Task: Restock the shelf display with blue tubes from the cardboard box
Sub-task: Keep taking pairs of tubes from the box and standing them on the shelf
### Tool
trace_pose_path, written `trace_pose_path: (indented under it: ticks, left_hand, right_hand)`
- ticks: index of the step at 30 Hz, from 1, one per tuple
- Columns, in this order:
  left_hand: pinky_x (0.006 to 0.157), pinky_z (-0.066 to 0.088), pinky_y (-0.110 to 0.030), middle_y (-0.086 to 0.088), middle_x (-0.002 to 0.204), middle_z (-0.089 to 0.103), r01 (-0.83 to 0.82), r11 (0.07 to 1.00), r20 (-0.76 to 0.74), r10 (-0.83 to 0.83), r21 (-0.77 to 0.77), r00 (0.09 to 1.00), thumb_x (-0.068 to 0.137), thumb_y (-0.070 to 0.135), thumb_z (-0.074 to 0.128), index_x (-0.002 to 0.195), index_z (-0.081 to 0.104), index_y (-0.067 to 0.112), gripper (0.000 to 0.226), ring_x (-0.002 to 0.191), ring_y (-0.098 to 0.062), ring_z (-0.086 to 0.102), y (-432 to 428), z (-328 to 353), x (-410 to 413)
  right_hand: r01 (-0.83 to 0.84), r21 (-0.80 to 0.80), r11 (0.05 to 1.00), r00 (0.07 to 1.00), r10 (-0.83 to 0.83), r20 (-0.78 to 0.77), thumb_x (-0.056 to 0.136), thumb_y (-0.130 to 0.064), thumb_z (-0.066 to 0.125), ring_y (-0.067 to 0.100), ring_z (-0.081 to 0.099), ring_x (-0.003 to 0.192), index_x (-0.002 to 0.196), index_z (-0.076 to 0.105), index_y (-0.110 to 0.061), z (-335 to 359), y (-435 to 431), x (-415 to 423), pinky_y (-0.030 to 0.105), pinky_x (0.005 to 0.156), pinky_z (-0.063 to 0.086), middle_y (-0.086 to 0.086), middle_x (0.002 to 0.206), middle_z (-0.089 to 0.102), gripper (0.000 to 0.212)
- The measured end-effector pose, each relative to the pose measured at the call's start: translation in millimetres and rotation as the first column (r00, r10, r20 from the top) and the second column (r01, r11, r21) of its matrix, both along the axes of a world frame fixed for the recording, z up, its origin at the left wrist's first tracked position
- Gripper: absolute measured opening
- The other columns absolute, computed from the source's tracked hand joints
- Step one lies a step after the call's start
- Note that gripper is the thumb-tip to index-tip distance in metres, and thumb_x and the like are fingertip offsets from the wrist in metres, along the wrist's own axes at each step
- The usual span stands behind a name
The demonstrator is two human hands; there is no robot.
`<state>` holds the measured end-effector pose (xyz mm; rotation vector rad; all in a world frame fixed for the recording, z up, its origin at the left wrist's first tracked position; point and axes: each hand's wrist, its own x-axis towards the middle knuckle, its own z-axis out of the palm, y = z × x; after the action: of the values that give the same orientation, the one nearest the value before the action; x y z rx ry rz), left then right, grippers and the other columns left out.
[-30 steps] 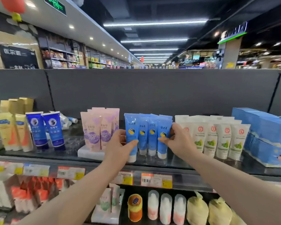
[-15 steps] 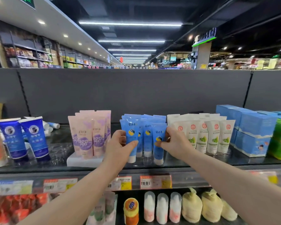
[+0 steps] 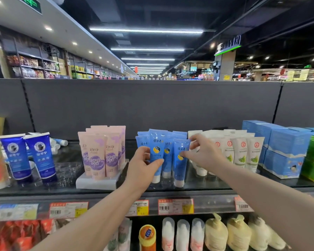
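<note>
Several light blue tubes (image 3: 168, 142) stand cap-down in a cluster at the middle of the dark top shelf (image 3: 65, 185). My left hand (image 3: 143, 167) grips the front left blue tube (image 3: 157, 142), thumb across its lower body. My right hand (image 3: 205, 154) pinches the front right blue tube (image 3: 179, 165) at its right edge with fingertips. The cardboard box is out of view.
Pink tubes (image 3: 101, 154) on a white riser stand left of the blue cluster, dark blue tubes (image 3: 27, 156) farther left. White tubes (image 3: 243, 151) and blue cartons (image 3: 283, 147) stand to the right. Price tags line the shelf lip (image 3: 176, 206); bottles fill the shelf below.
The front left blue tube now stands higher in my left hand. My right hand has shifted slightly right, fingers spread along the right tube's edge. The view has panned slightly.
</note>
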<state>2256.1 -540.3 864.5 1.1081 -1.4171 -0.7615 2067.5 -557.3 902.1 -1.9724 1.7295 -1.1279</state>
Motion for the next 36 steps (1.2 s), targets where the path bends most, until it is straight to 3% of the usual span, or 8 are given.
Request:
trace_pose_path:
  ticks: [6, 10, 16, 23, 26, 28, 30, 36]
  left_hand:
    - [0.074, 0.055, -0.025, 0.002, 0.1, 0.063, 0.011, 1.0, 0.035, -0.011, 0.011, 0.999, 0.084, 0.015, 0.067, 0.104, 0.052, 0.021, 0.026, 0.09, -0.012, 0.063, 0, 0, -11]
    - [0.057, 0.05, -0.011, 0.0, 0.097, 0.062, 0.013, 1.0, 0.06, -0.013, 0.004, 0.998, 0.084, 0.014, 0.067, 0.101, 0.051, 0.017, 0.023, 0.081, -0.008, 0.061, 0, 0, -24]
    - [0.076, 0.057, -0.029, 0.005, 0.1, 0.062, 0.004, 0.997, 0.222, -0.021, 0.078, 0.975, 0.084, 0.019, 0.068, 0.099, 0.048, 0.02, 0.026, 0.09, -0.014, 0.064, -8, -7, -21]
    - [0.094, 0.049, -0.037, 0.009, 0.115, 0.058, -0.12, 0.99, 0.724, 0.033, 0.069, 0.689, 0.079, 0.045, 0.065, 0.112, 0.058, 0.026, 0.039, 0.107, -0.014, 0.057, -11, -19, -3]
    - [0.097, 0.044, -0.037, 0.0, 0.123, 0.054, -0.123, 0.992, 0.907, 0.024, 0.03, 0.42, 0.086, 0.048, 0.055, 0.119, 0.06, 0.025, 0.041, 0.116, -0.022, 0.049, -8, -20, 2]
    - [0.098, 0.041, -0.038, -0.001, 0.128, 0.051, -0.095, 0.995, 0.957, 0.014, 0.014, 0.29, 0.089, 0.047, 0.049, 0.12, 0.06, 0.025, 0.039, 0.12, -0.024, 0.045, -7, -22, 5]
    - [0.096, 0.042, -0.038, -0.001, 0.128, 0.051, -0.08, 0.997, 0.963, 0.009, 0.013, 0.268, 0.091, 0.044, 0.046, 0.118, 0.06, 0.025, 0.036, 0.119, -0.023, 0.045, -6, -25, 8]
    - [0.092, 0.046, -0.039, -0.002, 0.127, 0.052, -0.056, 0.998, 0.969, 0.032, -0.019, 0.246, 0.095, 0.032, 0.04, 0.113, 0.063, 0.022, 0.03, 0.115, -0.024, 0.048, -3, -29, 10]
  right_hand:
    - [-0.132, -0.273, 0.953, 0.97, 0.067, -0.233, 0.085, -0.043, 0.062, 0.01, 0.051, 0.089, 0.105, 0.06, -0.023, 37, 2, 12, 0.03, 0.084, 0.046, -0.01, 0.095, 0.056, 0.029]
    - [-0.224, -0.129, 0.966, 0.913, 0.162, -0.375, 0.086, -0.042, 0.059, 0.013, 0.059, 0.096, 0.109, 0.064, -0.023, 51, -2, 32, 0.031, 0.085, 0.048, -0.008, 0.104, 0.063, 0.03]
    - [-0.238, -0.03, 0.971, 0.836, 0.189, -0.515, 0.09, -0.033, 0.059, 0.014, 0.049, 0.08, 0.109, 0.062, -0.016, 55, -6, 41, 0.026, 0.068, 0.037, -0.006, 0.089, 0.052, 0.026]
    - [-0.248, 0.015, 0.969, 0.805, 0.215, -0.553, 0.089, -0.031, 0.057, 0.014, 0.047, 0.085, 0.109, 0.063, -0.016, 56, -11, 41, 0.028, 0.073, 0.038, -0.01, 0.086, 0.049, 0.025]
    - [-0.252, 0.05, 0.967, 0.79, 0.235, -0.567, 0.089, -0.03, 0.058, 0.015, 0.047, 0.08, 0.099, 0.063, -0.018, 56, -15, 42, 0.028, 0.069, 0.038, -0.016, 0.072, 0.042, 0.017]
    - [-0.247, 0.062, 0.967, 0.782, 0.237, -0.577, 0.089, -0.03, 0.059, 0.014, 0.046, 0.075, 0.076, 0.054, -0.022, 54, -17, 43, 0.026, 0.063, 0.037, -0.016, 0.069, 0.04, 0.016]
    - [-0.242, 0.078, 0.967, 0.781, 0.242, -0.576, 0.088, -0.029, 0.06, 0.013, 0.045, 0.069, 0.066, 0.048, -0.021, 52, -19, 44, 0.026, 0.06, 0.038, -0.012, 0.068, 0.043, 0.026]
    - [-0.25, 0.072, 0.965, 0.778, 0.245, -0.578, 0.088, -0.031, 0.06, 0.014, 0.052, 0.087, 0.106, 0.063, -0.015, 52, -17, 43, 0.03, 0.077, 0.047, -0.007, 0.093, 0.053, 0.024]
